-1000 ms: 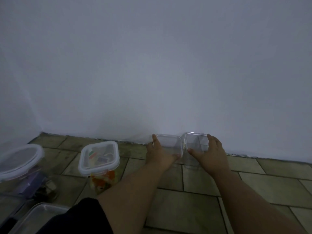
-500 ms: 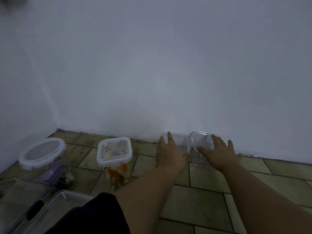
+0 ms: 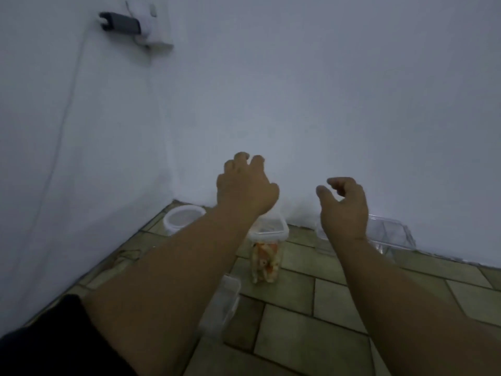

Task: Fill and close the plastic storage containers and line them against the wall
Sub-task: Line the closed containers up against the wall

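My left hand (image 3: 245, 189) and my right hand (image 3: 343, 210) hover in the air, both empty with fingers loosely curled. Below the right hand, two small clear square containers (image 3: 390, 234) stand against the white wall; the left one is mostly hidden by my wrist. A tall closed container with orange and white contents (image 3: 267, 252) stands on the tiled floor under my left wrist. A round lidded container (image 3: 183, 217) sits in the corner. A clear rectangular container (image 3: 223, 305) shows beside my left forearm, partly hidden.
Two white walls meet in a corner at the left. A grey plug or adapter (image 3: 122, 23) sits in a wall socket high up, with a thin cable running down. The floor is greenish tile (image 3: 311, 335).
Both hands have let go of the two small clear containers and lifted up. The view has swung left and up, showing the corner and the wall socket.
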